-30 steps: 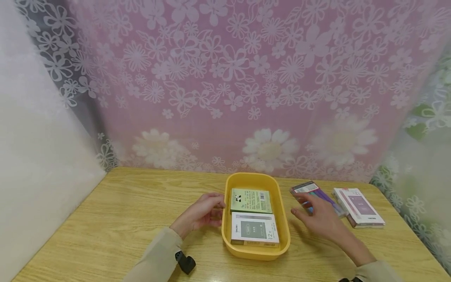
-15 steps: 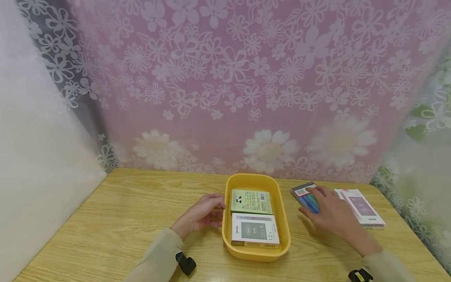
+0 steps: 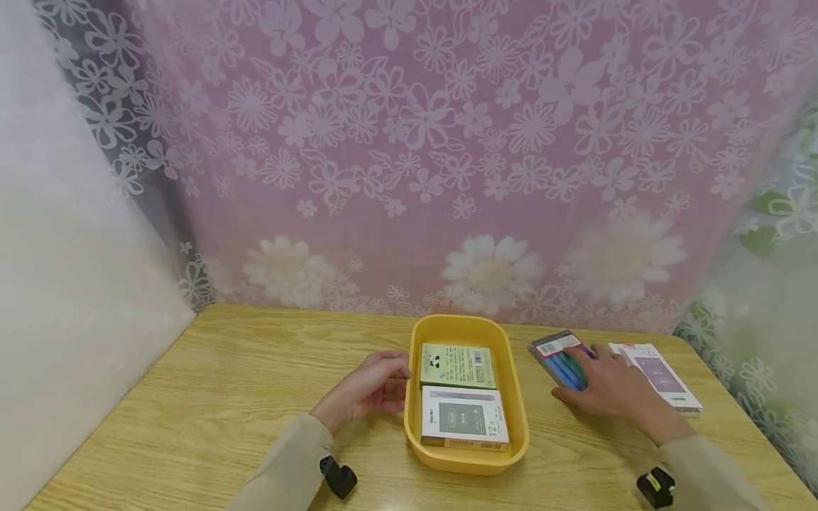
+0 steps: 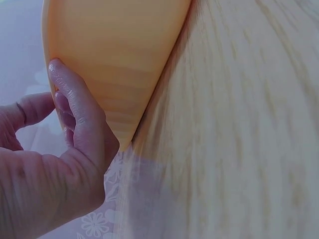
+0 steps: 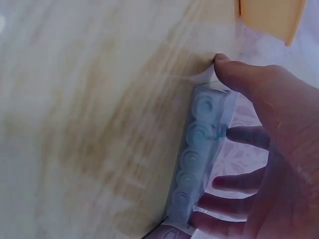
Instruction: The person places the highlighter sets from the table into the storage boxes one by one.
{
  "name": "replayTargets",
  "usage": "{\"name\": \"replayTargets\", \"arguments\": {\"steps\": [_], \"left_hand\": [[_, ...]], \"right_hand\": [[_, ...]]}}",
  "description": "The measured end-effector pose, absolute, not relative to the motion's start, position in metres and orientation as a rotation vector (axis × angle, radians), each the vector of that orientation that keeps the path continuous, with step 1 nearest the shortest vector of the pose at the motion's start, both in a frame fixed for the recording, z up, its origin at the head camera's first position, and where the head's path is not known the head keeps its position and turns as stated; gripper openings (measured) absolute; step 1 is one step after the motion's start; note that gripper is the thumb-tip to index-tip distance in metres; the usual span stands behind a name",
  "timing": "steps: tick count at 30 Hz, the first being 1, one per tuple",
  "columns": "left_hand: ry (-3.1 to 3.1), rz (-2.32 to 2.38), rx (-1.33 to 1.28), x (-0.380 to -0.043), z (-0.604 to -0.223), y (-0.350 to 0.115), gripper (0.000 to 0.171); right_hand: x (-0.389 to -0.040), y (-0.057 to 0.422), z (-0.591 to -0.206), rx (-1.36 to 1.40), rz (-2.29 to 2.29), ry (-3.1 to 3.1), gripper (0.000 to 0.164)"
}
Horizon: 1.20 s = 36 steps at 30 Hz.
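My left hand [image 3: 366,387] pinches the left rim of a yellow plastic basket [image 3: 465,463]; in the left wrist view the thumb and fingers meet at the rim [image 4: 46,30]. Inside the basket lie a green box with a panda print [image 3: 455,366] and a white box with a grey-green panel [image 3: 463,417]. My right hand [image 3: 616,387] spreads over a clear pack of coloured pens [image 3: 562,367], fingertips at its top and thumb out by its near side. In the right wrist view, a row of round ends shows on the pen pack [image 5: 190,159].
Right of the pen pack lies a white box with a purple panel [image 3: 661,372], partly behind my right hand. Everything stands on a wood-grain table [image 3: 255,369]. A pink flowered curtain [image 3: 396,177] hangs along the back edge.
My right hand has moved right and lowered over the pen pack, its fingertips now at the pack. The left hand and the basket have stayed in place.
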<state>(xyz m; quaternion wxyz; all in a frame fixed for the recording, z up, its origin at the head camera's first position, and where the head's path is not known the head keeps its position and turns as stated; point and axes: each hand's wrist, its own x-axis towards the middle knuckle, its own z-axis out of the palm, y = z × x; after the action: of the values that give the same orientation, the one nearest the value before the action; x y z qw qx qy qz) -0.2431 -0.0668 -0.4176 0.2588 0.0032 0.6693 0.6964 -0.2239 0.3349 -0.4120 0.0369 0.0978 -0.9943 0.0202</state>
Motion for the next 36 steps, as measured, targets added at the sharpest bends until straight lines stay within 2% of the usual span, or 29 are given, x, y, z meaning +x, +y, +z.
{"name": "replayTargets", "arguments": {"steps": [11, 26, 36], "left_hand": [[1.811, 1.883, -0.016, -0.244, -0.416, -0.066, 0.045], [1.804, 1.885, -0.016, -0.243, -0.415, -0.066, 0.043], [1.802, 1.885, -0.002, -0.243, -0.416, -0.066, 0.044]], "right_hand": [[-0.229, 0.336, -0.402, 0.293, 0.155, -3.204, 0.083], [-0.227, 0.333, -0.408, 0.197, 0.194, -3.199, 0.090], [-0.216, 0.337, -0.411, 0.228, 0.163, -3.074, 0.082]]}}
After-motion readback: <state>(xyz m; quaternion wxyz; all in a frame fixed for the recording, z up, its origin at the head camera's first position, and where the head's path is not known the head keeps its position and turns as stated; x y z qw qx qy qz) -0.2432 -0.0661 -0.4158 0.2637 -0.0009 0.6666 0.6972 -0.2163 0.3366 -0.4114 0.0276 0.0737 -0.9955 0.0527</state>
